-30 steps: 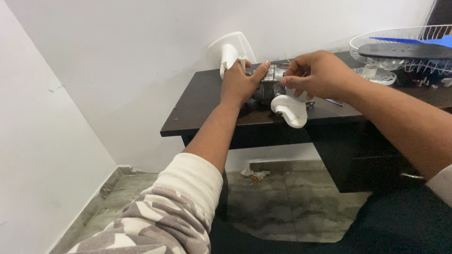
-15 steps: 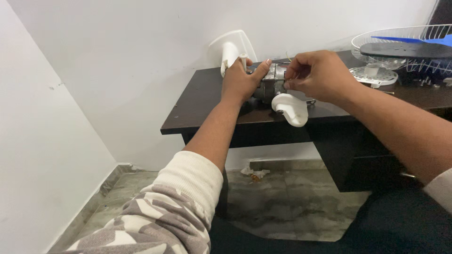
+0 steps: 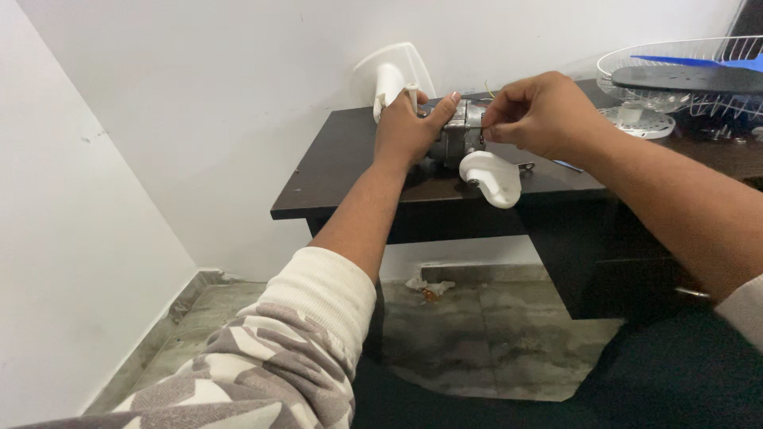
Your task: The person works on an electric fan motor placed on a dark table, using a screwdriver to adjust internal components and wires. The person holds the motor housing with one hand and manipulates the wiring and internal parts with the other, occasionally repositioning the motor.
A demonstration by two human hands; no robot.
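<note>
In the head view, a small grey metal fan motor (image 3: 459,137) is held just above the near part of a dark brown wooden table (image 3: 342,171), close to the white wall. The left hand (image 3: 409,131) is wrapped around the motor's rear end, fingers closed on the casing with the thumb lying along the top. The right hand (image 3: 540,115) is pinched with thumb and forefinger at the motor's front face, apparently on a thin wire or small fitting; what exactly is nipped cannot be told. The motor is judged to be dense and rigid, heavy for its bulk, with bare metal that could slip, so a full grip around the casing is best, while its thin leads are judged fragile. A white plastic neck bracket (image 3: 491,176) hangs below the motor, touching the table edge. A white plastic cone-shaped rear cover (image 3: 393,73) stands behind the left hand. To the right, a white wire fan guard (image 3: 675,59) is lying like a basket, and a blue fan blade (image 3: 691,75) is resting in it.
</note>
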